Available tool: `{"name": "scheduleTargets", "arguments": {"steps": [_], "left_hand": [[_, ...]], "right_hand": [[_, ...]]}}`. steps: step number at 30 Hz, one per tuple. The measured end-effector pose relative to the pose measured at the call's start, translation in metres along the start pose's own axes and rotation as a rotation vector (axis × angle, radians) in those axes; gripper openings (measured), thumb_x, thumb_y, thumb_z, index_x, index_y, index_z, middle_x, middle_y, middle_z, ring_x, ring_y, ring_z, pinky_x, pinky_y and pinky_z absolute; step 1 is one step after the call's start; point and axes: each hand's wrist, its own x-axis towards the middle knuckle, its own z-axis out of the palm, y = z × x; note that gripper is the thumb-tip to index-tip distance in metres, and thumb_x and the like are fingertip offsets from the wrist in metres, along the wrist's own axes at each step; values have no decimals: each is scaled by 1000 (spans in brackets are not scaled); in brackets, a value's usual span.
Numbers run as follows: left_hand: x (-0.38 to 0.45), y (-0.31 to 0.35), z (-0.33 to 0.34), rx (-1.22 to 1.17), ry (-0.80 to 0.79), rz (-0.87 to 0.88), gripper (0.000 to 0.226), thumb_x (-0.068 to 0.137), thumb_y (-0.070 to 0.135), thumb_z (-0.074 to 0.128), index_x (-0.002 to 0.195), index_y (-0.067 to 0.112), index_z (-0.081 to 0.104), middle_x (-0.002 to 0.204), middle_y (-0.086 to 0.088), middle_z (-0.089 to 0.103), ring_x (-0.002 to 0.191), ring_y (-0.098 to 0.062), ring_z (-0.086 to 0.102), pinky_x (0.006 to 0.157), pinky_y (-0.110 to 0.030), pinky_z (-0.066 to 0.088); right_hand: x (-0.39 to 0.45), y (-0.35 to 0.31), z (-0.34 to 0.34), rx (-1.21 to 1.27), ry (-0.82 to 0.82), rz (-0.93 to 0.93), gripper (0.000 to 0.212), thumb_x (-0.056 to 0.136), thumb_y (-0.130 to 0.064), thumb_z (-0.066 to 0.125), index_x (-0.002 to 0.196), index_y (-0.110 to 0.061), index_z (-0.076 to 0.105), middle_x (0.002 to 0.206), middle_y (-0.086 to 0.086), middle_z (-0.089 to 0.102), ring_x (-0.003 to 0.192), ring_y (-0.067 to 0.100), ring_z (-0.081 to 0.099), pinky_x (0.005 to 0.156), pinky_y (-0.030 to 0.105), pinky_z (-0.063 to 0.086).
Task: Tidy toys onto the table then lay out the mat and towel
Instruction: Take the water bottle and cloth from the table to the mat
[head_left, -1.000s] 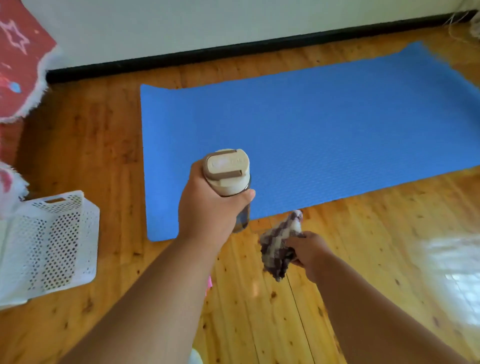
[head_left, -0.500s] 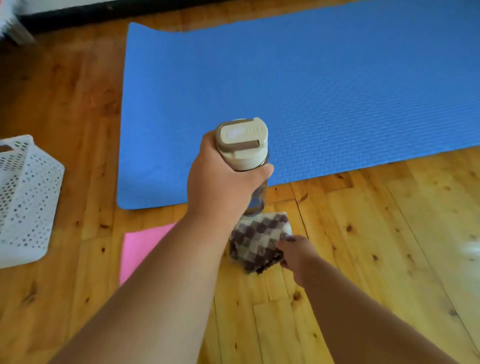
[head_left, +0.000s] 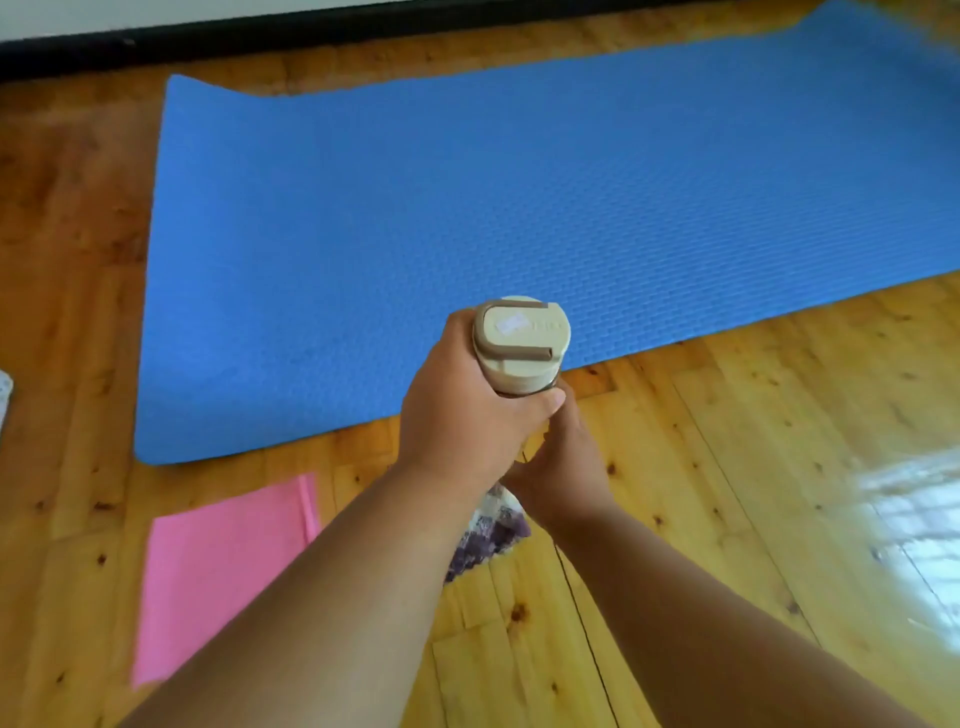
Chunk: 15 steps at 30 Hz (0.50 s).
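A blue mat (head_left: 519, 208) lies unrolled flat on the wooden floor. My left hand (head_left: 467, 421) grips an upright bottle with a beige lid (head_left: 519, 338) over the mat's near edge. My right hand (head_left: 563, 467) is tucked just below and behind the left, its fingertips hidden by it. A purple-and-white checkered towel (head_left: 491, 530) pokes out bunched beneath the two wrists, held by my right hand. The bottle's lower body is hidden behind my left hand.
A pink sheet (head_left: 223, 571) lies flat on the floor at the near left, just short of the mat. A sliver of a white basket (head_left: 4, 389) shows at the left edge. A black baseboard (head_left: 260, 36) runs along the far wall. Bare floorboards (head_left: 753, 467) spread to the right.
My right hand has come up with the checkered towel from beside the bottle to right under my left hand. The view has shifted, and the white basket has slid almost out at the left.
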Motion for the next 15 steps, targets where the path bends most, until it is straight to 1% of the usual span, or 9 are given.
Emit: {"name": "scheduleTargets", "arguments": {"steps": [2,3,4,6,8,9,10,12,15], "left_hand": [[-5,7,18,-19,-36,14,67,53,49,87,103,54,43,97,29,64,86,11,58,72,-9,42],[-7,8,27,-31,-59,13,67,53,48,88,103,55,43,96,31,63,86,14,56,72,-7,40],[-7,9,34,-46,-89,13,68,54,48,88,104,56,43,97,33,63,86,18,55,72,-6,39],[-8,10,45,-54,-191,24,75,58,45,89,116,55,43,109,32,61,99,17,54,82,-10,43],[-9,9,51,-20,-284,37,89,64,43,87,138,43,37,133,24,51,119,5,50,98,-24,44],[-10,7,50,5,-291,45,91,68,42,85,142,40,34,140,20,46,124,1,48,101,-28,44],[-12,5,48,16,-269,58,86,72,42,82,143,38,34,141,17,44,124,-2,48,100,-29,44],[-17,1,43,19,-178,87,70,79,40,76,139,34,40,132,15,44,118,-2,52,94,-28,46],[-21,-6,35,66,-83,126,55,84,34,71,133,27,46,127,10,45,110,-4,54,85,-25,46]], "right_hand": [[5,-7,-13,162,92,46,55,68,-32,78,116,-37,50,109,-17,66,99,1,64,79,32,55],[6,-7,-18,212,125,76,51,69,-33,76,113,-38,52,107,-15,67,97,4,66,78,38,57],[6,-5,-24,232,152,100,48,69,-36,75,111,-40,52,106,-14,68,95,5,67,76,39,57],[5,8,-38,241,207,147,49,65,-39,75,107,-45,51,101,-18,70,88,0,68,67,28,57],[6,24,-52,277,269,211,56,59,-33,81,104,-48,52,96,-21,72,81,-3,69,55,17,53],[7,32,-59,286,309,242,59,57,-30,85,104,-47,53,95,-21,72,79,-4,69,53,14,51],[9,41,-67,282,354,260,61,56,-27,87,103,-48,53,95,-24,70,78,-6,68,51,10,49],[13,55,-84,269,433,294,62,57,-25,88,99,-52,52,94,-31,67,77,-12,64,50,4,44],[18,71,-101,294,537,362,61,55,-27,88,94,-55,52,92,-34,65,77,-15,63,46,3,43]]}}
